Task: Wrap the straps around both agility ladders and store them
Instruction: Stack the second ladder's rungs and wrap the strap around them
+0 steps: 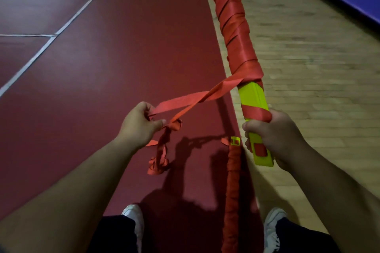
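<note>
Strap (183, 101), likely limp, is pinched in the left grip (138, 123). Ladder bundle (232, 26), seemingly stiff, is clamped near its end by the right grip (277, 135).

No text, label, brand or number can be read: the bundle of yellow-green plastic rungs (254, 98) wound in red woven strap (185, 100) shows plain colour only (the head view is somewhat blurred).

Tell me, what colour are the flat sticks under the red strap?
The rungs are bright yellow-green; the head view shows them, gripped by the right hand.
</note>
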